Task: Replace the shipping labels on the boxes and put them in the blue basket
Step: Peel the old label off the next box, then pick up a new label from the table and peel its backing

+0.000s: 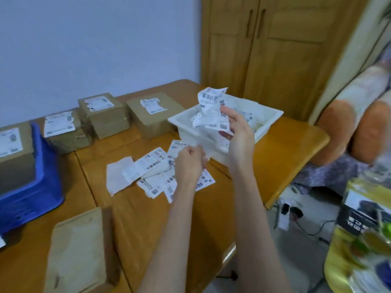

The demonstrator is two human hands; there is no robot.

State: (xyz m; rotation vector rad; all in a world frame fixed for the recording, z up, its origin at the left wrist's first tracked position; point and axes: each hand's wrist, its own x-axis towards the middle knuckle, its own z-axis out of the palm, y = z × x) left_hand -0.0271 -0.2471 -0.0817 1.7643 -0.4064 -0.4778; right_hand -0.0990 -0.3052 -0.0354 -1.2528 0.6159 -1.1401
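Head view: right hand (237,132) grips a crumpled white label (209,108) above the white plastic tray (264,123), centre frame; left hand (190,163), fingers curled, holds nothing visible over loose labels (156,174). Four brown cardboard boxes (105,117) sit on the wooden surface (148,218), a fifth in the blue basket (44,176).

Blue basket (45,166) cut off at left edge — label print unreadable.

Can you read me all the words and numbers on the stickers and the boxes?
None can be read.
Crumpled label in the right hand: barcodes only, print blurred.
Loose labels on the table: too small.
Labels on the boxes: too small.
Yellow bag: white characters, upside down, blurred.
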